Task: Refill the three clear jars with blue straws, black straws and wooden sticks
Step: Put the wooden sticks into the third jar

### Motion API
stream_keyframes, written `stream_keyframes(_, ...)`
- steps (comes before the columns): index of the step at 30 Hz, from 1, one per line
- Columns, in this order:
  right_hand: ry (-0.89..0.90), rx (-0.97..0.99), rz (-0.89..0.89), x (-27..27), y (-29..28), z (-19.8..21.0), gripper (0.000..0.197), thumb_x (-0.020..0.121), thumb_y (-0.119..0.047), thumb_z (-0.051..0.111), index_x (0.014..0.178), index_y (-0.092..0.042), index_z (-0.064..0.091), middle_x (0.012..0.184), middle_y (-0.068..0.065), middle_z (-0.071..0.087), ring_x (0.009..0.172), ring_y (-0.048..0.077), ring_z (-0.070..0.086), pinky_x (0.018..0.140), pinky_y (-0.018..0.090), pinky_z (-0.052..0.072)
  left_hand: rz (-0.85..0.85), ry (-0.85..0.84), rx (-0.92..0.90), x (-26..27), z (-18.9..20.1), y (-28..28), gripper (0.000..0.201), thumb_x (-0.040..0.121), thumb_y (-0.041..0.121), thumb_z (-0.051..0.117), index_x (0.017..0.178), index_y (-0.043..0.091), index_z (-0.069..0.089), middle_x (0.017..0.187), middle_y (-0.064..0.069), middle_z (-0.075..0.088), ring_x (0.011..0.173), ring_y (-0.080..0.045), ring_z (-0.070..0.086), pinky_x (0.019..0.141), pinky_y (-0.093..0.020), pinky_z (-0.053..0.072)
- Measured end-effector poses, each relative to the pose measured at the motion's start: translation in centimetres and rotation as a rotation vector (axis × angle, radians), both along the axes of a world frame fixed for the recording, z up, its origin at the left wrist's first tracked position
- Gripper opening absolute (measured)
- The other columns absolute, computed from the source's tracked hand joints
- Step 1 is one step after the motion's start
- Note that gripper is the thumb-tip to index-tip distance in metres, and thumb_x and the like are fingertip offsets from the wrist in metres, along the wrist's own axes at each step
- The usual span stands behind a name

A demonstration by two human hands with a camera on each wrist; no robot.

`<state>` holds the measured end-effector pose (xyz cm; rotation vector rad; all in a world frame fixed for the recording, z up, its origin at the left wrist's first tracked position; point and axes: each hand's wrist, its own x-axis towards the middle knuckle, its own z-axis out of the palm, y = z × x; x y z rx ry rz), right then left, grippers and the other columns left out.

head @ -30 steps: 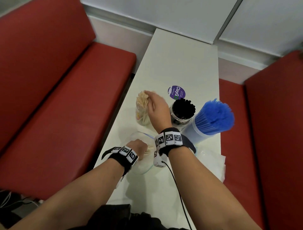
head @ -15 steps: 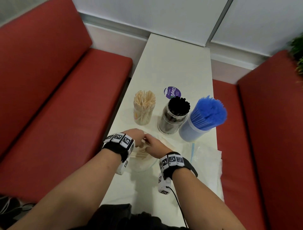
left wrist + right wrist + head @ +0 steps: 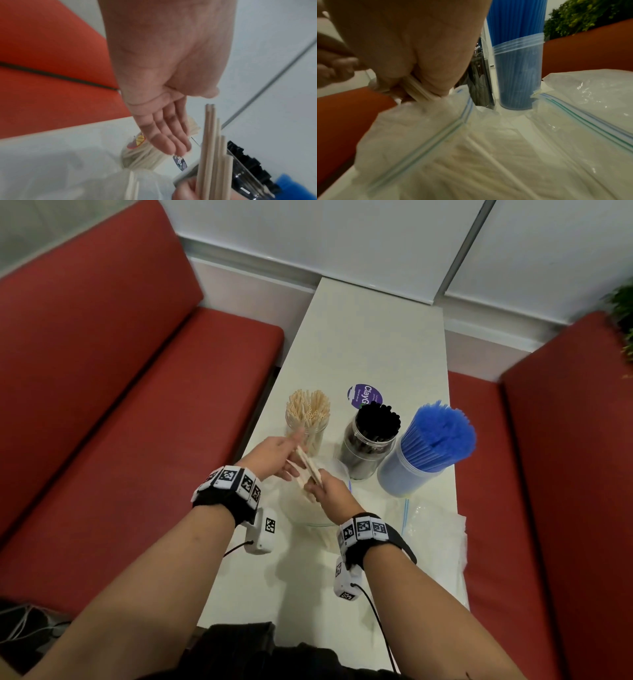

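Note:
Three clear jars stand in a row: wooden sticks [image 3: 308,416], black straws [image 3: 371,440] and blue straws [image 3: 431,450]. In front of them my right hand [image 3: 327,489] grips a small bundle of wooden sticks [image 3: 306,469], slanted up towards the stick jar. In the right wrist view the bundle [image 3: 418,88] runs through my curled fingers [image 3: 429,75]. My left hand [image 3: 274,455] is beside the bundle with its fingers [image 3: 164,136] straight and holds nothing. A clear zip bag [image 3: 308,513] with more sticks [image 3: 471,155] lies under both hands.
A second, crumpled clear zip bag [image 3: 435,539] lies at the table's right front. A round purple sticker [image 3: 363,395] sits behind the jars. The narrow white table [image 3: 376,337] runs between two red benches [image 3: 137,422], with a wall at the far end.
My right hand left the stick jar, dipped into the bag and now lifts a bundle of sticks. My left hand let go of the bag and rose beside the bundle.

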<state>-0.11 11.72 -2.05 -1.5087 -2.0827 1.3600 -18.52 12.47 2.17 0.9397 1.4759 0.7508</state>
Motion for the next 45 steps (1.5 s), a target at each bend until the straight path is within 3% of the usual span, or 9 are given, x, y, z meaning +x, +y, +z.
stream_keyframes(3, 0.138, 0.04, -0.115, 0.0, 0.7, 0.9, 0.011, 0.104, -0.021, 0.053, 0.095, -0.015, 0.052, 0.076, -0.006, 0.052, 0.068, 0.01, 0.048, 0.069, 0.03, 0.041, 0.189, -0.101, 0.005, 0.5, -0.4, 0.1, 0.069, 0.096, 0.068, 0.039, 0.103, 0.008, 0.072, 0.095, -0.016, 0.076, 0.076, -0.024, 0.072, 0.073, -0.035, 0.061)
stream_keyframes(7, 0.292, 0.096, -0.186, -0.2, 1.8, 3.9, 0.013, 0.105, -0.026, 0.053, 0.093, -0.029, 0.05, 0.077, -0.01, 0.053, 0.069, 0.007, 0.05, 0.071, 0.027, 0.044, 0.19, -0.239, -0.06, 2.1, -1.0, -0.7, 0.056, 0.106, 0.046, 0.04, 0.111, -0.002, 0.068, 0.106, -0.022, 0.072, 0.096, -0.029, 0.073, 0.087, -0.034, 0.06)
stream_keyframes(13, 0.546, 0.202, -0.218, -1.5, 3.4, 11.5, 0.016, 0.1, -0.036, 0.055, 0.096, -0.021, 0.056, 0.075, -0.006, 0.055, 0.072, 0.015, 0.054, 0.075, 0.039, 0.051, 0.166, -0.337, -0.162, 3.9, -1.0, -1.3, 0.056, 0.106, 0.048, 0.036, 0.112, 0.001, 0.066, 0.12, -0.022, 0.068, 0.114, -0.031, 0.065, 0.104, -0.041, 0.051)
stream_keyframes(18, 0.732, 0.26, -0.221, -2.4, 2.8, 15.5, 0.013, 0.103, -0.026, 0.054, 0.094, -0.018, 0.054, 0.075, 0.001, 0.056, 0.077, 0.022, 0.055, 0.081, 0.044, 0.048, 0.249, -0.818, -0.3, 4.1, -0.7, -1.9, 0.061, 0.106, 0.047, 0.035, 0.123, -0.006, 0.06, 0.122, -0.024, 0.068, 0.106, -0.034, 0.071, 0.08, -0.047, 0.061)
stream_keyframes(24, 0.701, 0.204, -0.223, -2.5, 0.9, 15.5, 0.025, 0.105, -0.019, 0.055, 0.106, 0.006, 0.054, 0.081, 0.01, 0.06, 0.079, 0.017, 0.061, 0.076, 0.024, 0.051, 0.335, -1.175, -0.275, 4.5, 0.6, -2.3, 0.051, 0.109, 0.034, 0.034, 0.119, -0.01, 0.058, 0.116, -0.028, 0.068, 0.101, -0.039, 0.072, 0.075, -0.049, 0.062)
stream_keyframes(33, 0.691, 0.106, -0.223, -2.6, -0.5, 14.6, 0.015, 0.095, -0.018, 0.071, 0.085, -0.014, 0.061, 0.073, 0.008, 0.061, 0.073, 0.019, 0.06, 0.076, 0.036, 0.053, 0.269, -1.136, -0.209, 4.6, 1.8, -2.8, 0.033, 0.108, 0.018, 0.038, 0.108, -0.002, 0.065, 0.098, -0.02, 0.071, 0.089, -0.028, 0.074, 0.079, -0.039, 0.063)
stream_keyframes(38, 0.736, 0.141, -0.264, -3.1, 0.1, 14.6, 0.038, 0.09, -0.027, 0.075, 0.077, 0.0, 0.053, 0.062, 0.004, 0.056, 0.061, 0.018, 0.053, 0.063, 0.027, 0.049, 0.344, -1.059, -0.304, 4.4, 1.0, -2.5, 0.026, 0.104, 0.015, 0.047, 0.097, -0.005, 0.063, 0.095, -0.018, 0.063, 0.079, -0.027, 0.073, 0.075, -0.037, 0.064)
stream_keyframes(41, 0.706, 0.114, -0.294, -3.4, 0.1, 14.3, 0.044, 0.09, -0.035, 0.074, 0.065, -0.008, 0.051, 0.058, 0.005, 0.05, 0.058, 0.018, 0.047, 0.062, 0.03, 0.045, 0.323, -0.992, -0.394, 4.3, 0.8, -2.1, 0.023, 0.103, 0.015, 0.051, 0.093, -0.003, 0.062, 0.085, -0.015, 0.062, 0.064, -0.022, 0.07, 0.055, -0.028, 0.062)
stream_keyframes(45, 0.688, 0.058, -0.281, -3.5, 0.1, 14.1, 0.047, 0.094, -0.034, 0.07, 0.054, -0.024, 0.048, 0.052, 0.001, 0.045, 0.054, 0.02, 0.043, 0.061, 0.033, 0.042, 0.193, -0.983, -0.532, 3.9, 0.5, -1.6, 0.02, 0.098, 0.016, 0.05, 0.081, 0.006, 0.056, 0.062, -0.007, 0.055, 0.037, -0.008, 0.049, 0.028, -0.012, 0.036)
